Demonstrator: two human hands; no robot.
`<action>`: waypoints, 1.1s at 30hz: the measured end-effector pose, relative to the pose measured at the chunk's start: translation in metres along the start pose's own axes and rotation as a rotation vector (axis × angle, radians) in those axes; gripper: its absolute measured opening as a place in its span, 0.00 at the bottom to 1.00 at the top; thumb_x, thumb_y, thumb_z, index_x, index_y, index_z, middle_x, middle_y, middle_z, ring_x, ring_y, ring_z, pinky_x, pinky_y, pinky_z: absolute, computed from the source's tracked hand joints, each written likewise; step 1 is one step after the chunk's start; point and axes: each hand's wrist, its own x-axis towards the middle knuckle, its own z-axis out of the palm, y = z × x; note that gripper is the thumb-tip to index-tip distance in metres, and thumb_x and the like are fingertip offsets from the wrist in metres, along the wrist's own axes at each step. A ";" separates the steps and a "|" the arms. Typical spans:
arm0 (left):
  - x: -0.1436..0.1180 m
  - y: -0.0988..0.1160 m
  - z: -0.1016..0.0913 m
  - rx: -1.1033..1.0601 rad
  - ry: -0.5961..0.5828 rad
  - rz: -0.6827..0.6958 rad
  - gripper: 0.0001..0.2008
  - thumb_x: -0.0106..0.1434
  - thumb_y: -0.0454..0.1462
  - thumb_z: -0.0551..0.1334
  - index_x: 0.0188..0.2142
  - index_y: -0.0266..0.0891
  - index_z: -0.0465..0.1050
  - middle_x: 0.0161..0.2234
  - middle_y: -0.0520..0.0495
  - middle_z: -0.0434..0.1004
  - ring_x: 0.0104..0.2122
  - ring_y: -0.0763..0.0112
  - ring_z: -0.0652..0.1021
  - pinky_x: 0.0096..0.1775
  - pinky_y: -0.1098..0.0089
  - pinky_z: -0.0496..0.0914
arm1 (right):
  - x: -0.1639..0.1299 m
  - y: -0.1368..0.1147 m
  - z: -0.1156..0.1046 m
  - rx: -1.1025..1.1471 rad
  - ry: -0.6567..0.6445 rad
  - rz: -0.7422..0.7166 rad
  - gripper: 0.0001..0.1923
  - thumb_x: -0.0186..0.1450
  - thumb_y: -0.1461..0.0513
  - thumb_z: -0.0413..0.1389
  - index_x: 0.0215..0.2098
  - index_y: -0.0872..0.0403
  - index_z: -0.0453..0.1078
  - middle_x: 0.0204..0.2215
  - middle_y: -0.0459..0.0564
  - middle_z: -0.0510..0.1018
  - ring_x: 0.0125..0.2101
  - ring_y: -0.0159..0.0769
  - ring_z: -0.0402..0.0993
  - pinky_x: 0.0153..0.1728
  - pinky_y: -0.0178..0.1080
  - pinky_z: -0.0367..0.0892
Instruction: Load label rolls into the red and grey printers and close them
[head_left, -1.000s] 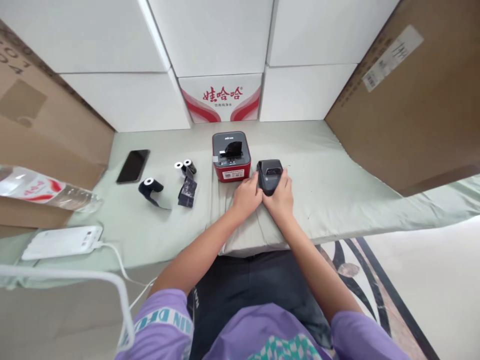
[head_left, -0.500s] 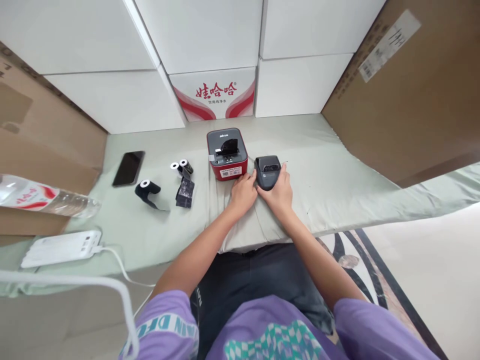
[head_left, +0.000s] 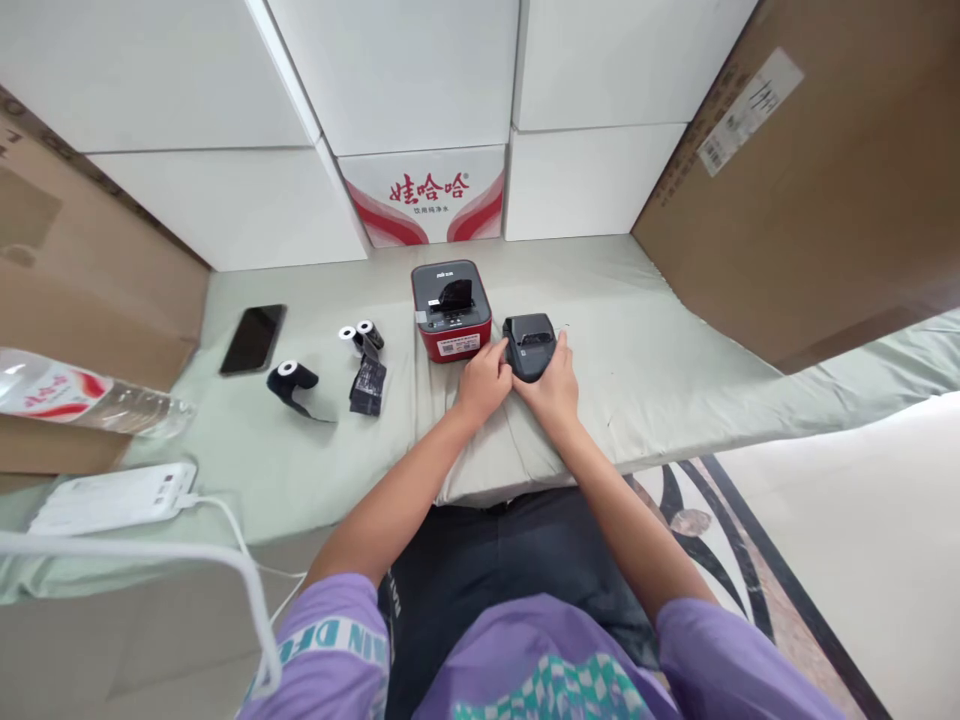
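Hands at the front edge of the green sheet (head_left: 660,400): left hand (head_left: 484,381) curled, fingertips against the near-left side of the black printer (head_left: 529,343); right hand (head_left: 553,384) cupped around its near-right side. Printer sits on the sheet, just right of the red printer (head_left: 451,309). Paper rolls (head_left: 360,335) and phone (head_left: 253,339) lie further left. White boxes (head_left: 420,190) behind.

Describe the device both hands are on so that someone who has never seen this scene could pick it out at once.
On the pale green cloth, find the red-sided printer below the red-and-white carton. Just right of it sits the small dark grey device, between the left hand and right hand. It is all dark and lower.
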 end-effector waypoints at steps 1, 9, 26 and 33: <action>0.001 0.000 0.001 -0.029 0.007 0.007 0.26 0.63 0.29 0.55 0.60 0.31 0.73 0.46 0.37 0.80 0.46 0.58 0.79 0.54 0.61 0.73 | 0.000 0.000 0.000 0.005 0.006 -0.003 0.60 0.58 0.45 0.64 0.76 0.63 0.40 0.63 0.74 0.67 0.60 0.64 0.71 0.55 0.57 0.72; 0.011 -0.004 0.004 -0.262 -0.061 -0.029 0.35 0.61 0.28 0.55 0.69 0.36 0.65 0.38 0.45 0.79 0.37 0.65 0.78 0.48 0.65 0.74 | -0.001 0.004 0.002 0.035 0.021 -0.011 0.60 0.58 0.43 0.63 0.75 0.62 0.42 0.61 0.74 0.68 0.58 0.65 0.73 0.51 0.58 0.74; 0.047 0.038 -0.003 -0.212 0.011 -0.285 0.27 0.67 0.32 0.56 0.66 0.32 0.68 0.40 0.40 0.84 0.44 0.58 0.83 0.52 0.63 0.73 | 0.001 0.003 -0.001 0.060 -0.031 -0.015 0.60 0.56 0.46 0.63 0.75 0.63 0.42 0.63 0.75 0.66 0.58 0.65 0.73 0.53 0.58 0.73; 0.052 0.055 -0.010 -0.084 0.095 -0.218 0.25 0.70 0.31 0.54 0.65 0.38 0.66 0.48 0.37 0.82 0.51 0.57 0.81 0.56 0.61 0.72 | 0.001 0.003 -0.004 0.083 -0.042 -0.019 0.60 0.55 0.49 0.65 0.75 0.62 0.41 0.63 0.74 0.67 0.57 0.65 0.73 0.53 0.59 0.73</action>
